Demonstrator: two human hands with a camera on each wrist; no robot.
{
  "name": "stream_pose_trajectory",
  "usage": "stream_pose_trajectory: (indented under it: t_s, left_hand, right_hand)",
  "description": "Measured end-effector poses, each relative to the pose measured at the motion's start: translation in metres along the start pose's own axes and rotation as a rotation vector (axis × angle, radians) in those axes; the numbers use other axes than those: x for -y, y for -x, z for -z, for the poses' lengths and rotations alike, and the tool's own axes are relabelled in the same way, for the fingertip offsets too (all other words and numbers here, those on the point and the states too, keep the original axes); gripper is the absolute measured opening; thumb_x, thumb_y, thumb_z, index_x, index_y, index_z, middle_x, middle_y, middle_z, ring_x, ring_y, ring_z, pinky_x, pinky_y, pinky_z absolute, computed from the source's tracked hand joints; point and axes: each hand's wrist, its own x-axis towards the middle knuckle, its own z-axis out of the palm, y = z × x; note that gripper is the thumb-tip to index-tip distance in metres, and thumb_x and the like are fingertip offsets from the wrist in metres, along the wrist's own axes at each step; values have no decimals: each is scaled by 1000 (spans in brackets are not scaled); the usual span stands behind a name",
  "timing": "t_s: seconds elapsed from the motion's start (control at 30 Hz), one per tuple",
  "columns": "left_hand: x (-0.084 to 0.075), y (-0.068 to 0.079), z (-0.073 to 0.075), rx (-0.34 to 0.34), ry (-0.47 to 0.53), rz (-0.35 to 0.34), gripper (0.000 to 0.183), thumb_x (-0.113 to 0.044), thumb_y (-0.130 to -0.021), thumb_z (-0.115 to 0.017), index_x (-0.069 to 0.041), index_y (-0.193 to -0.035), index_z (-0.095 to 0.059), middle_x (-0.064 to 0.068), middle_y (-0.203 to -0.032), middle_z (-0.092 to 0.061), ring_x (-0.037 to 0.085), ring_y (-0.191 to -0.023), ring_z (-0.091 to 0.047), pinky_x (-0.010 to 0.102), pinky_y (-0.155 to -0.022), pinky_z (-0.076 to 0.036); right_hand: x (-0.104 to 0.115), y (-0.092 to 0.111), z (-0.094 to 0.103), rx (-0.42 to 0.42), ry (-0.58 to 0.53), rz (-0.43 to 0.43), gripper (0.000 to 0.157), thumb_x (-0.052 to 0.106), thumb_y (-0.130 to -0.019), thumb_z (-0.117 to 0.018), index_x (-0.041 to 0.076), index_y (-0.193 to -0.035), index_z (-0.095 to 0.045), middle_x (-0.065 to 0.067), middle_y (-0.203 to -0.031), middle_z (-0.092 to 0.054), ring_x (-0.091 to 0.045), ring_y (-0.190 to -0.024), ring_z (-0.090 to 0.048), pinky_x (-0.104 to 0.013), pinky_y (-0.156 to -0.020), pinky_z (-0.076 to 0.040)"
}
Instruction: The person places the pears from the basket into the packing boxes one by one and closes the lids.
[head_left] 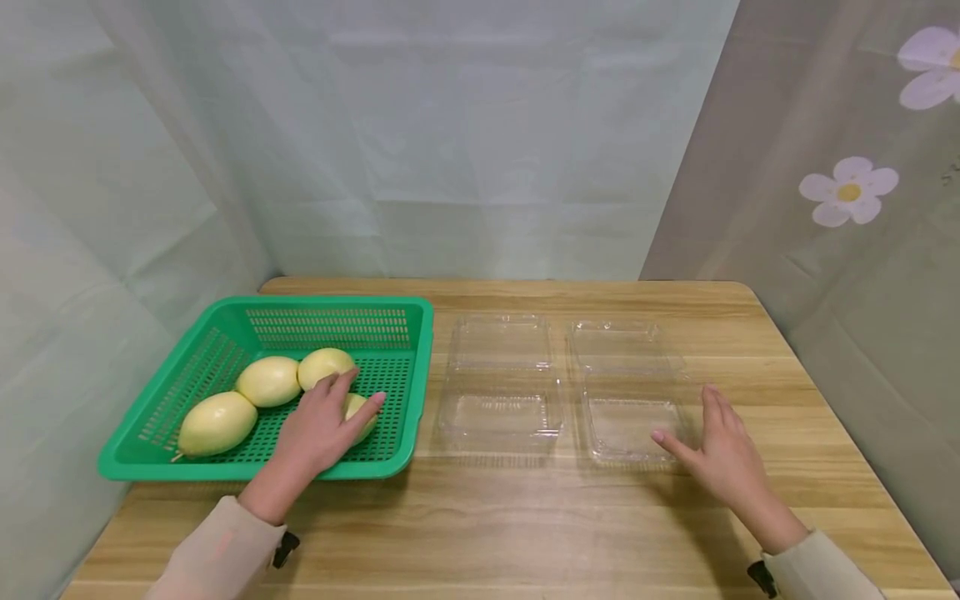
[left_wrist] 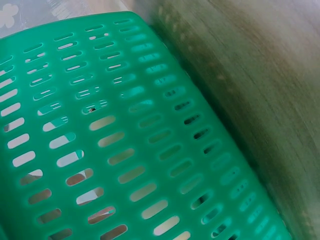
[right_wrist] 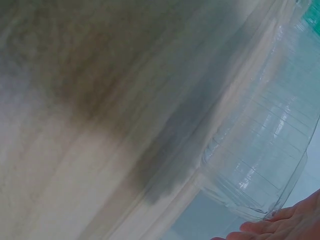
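Observation:
Several pale yellow, oval, melon-like fruits (head_left: 217, 423) lie in a green plastic basket (head_left: 417, 392). My left hand (head_left: 318, 425) is inside the basket, thumb and index finger spread above the nearest right fruit (head_left: 363, 417), which it partly covers. The left wrist view is filled by the basket's slotted wall (left_wrist: 115, 130). My right hand (head_left: 723, 454) hovers at the right side of a clear plastic clamshell box (head_left: 633, 429), fingers extended and thumb apart, holding nothing. In the right wrist view its fingers (right_wrist: 280, 227) show near the box's edge (right_wrist: 255, 165).
Left of that box, a second clear clamshell box (head_left: 501, 417) lies with its lid folded back, beside the basket. Both stand on a wood-grain table (head_left: 495, 533). Pale curtains (head_left: 480, 150) hang behind and along the sides.

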Motion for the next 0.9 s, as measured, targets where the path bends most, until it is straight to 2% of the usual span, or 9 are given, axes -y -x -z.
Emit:
stream_pose_trajectory:
  t_s: [0.17,0.57,0.9]
  left_hand:
    - [1,-1,-1,21,-3,6,74,-55,-96,-40,2,-143,-35,34,-138,-38,50,-124,-41,63,-85,-43]
    - [4,-3,-3,46,-13,22,87,-51,-81,-65,2,-143,-34,38,-132,-41,54,-114,-48,62,-80,-47]
    - [8,-5,-3,159,-19,74,100,-43,-72,-77,7,-143,-28,42,-132,-37,57,-116,-42,64,-83,-44]
  right_hand:
    - [-1,1,-2,-14,-1,8,103,52,-86,-62,-17,-143,-12,-41,-144,-22,-58,-129,-24,-68,-102,-24]
    - [-4,6,-7,-14,-1,3,104,52,-83,-65,-17,-143,-15,-41,-144,-22,-58,-128,-25,-68,-102,-25]
    - [-2,10,-10,-6,12,-8,108,52,-81,-68,-19,-142,-15,-43,-142,-23,-59,-127,-26,-68,-101,-26]
